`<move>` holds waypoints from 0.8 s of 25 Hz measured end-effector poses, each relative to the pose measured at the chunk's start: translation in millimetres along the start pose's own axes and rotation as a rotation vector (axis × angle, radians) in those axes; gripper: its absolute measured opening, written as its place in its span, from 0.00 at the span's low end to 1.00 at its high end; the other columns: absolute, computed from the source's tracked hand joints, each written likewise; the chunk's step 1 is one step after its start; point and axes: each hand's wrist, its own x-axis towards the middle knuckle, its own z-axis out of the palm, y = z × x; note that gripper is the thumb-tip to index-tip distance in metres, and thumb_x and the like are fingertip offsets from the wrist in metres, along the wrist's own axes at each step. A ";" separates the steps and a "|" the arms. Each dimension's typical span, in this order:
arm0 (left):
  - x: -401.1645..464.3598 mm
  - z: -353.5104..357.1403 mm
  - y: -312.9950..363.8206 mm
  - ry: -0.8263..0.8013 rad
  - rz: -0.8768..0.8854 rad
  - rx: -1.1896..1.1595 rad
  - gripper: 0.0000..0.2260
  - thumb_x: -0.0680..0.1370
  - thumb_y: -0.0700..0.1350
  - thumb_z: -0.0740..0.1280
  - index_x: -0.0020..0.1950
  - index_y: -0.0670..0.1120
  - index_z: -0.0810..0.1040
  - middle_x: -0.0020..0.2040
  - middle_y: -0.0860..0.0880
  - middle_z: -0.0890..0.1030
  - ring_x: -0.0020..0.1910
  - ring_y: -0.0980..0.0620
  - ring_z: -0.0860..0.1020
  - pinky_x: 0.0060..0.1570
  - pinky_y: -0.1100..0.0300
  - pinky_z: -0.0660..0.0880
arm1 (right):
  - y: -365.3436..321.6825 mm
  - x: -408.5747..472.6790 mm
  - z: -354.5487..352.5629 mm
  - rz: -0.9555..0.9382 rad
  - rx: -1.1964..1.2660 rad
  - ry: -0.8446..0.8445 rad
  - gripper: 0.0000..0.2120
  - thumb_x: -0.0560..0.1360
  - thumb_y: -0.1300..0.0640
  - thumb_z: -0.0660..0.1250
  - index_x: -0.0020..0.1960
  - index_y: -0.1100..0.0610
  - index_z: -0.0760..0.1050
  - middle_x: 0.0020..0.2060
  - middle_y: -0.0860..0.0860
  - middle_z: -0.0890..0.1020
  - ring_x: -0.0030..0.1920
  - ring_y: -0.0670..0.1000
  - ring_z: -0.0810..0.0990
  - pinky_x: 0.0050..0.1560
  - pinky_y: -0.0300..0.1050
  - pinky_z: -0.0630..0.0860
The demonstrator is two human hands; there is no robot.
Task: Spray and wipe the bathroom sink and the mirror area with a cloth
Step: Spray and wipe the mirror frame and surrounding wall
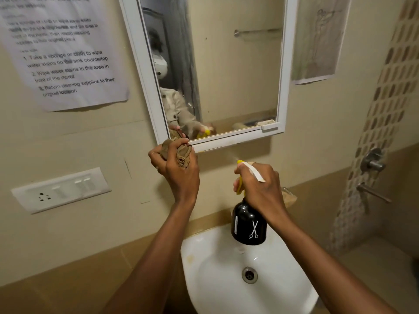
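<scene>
Left hand (179, 168) clutches a crumpled brown cloth (179, 152) at the white-framed mirror (235, 64)'s lower corner; right hand (260, 184) squeezes a black spray bottle (248, 225) below it. Spray may miss onto the wall.

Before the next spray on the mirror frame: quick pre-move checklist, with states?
1. Cloth gripped in left hand: ok, bunched at the mirror frame's lower left corner.
2. Spray bottle gripped in right hand: ok, finger on the yellow trigger.
3. Nozzle aimed at frame's bottom edge: ok.
4. Bottle over sink for drips: ok.
5. Liquid left in bottle: cannot tell, body is opaque black.
6. Switch panel away from the spray line: ok, far left.
</scene>
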 end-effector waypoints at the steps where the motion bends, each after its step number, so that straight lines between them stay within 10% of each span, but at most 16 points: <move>1: -0.4 4.6 -0.2 -0.002 -0.005 -0.003 0.13 0.71 0.38 0.74 0.54 0.50 0.81 0.60 0.45 0.68 0.62 0.46 0.71 0.64 0.47 0.73 | 2.3 1.9 -7.0 0.018 0.004 0.033 0.20 0.79 0.51 0.63 0.33 0.59 0.81 0.27 0.53 0.85 0.28 0.49 0.82 0.37 0.45 0.77; 6: -13.9 33.3 1.5 -0.006 -0.029 0.003 0.14 0.71 0.39 0.74 0.54 0.52 0.81 0.59 0.45 0.68 0.60 0.51 0.69 0.60 0.69 0.64 | 15.8 14.3 -45.5 0.135 -0.006 0.171 0.18 0.77 0.51 0.64 0.34 0.60 0.82 0.27 0.53 0.86 0.28 0.49 0.83 0.35 0.44 0.75; 20: -4.2 50.2 -20.8 0.505 -0.231 -0.083 0.10 0.76 0.53 0.70 0.55 0.55 0.76 0.61 0.51 0.65 0.59 0.54 0.65 0.58 0.55 0.73 | 42.1 54.3 -84.1 0.045 0.056 0.058 0.15 0.76 0.46 0.65 0.38 0.53 0.84 0.31 0.52 0.87 0.31 0.52 0.84 0.36 0.48 0.81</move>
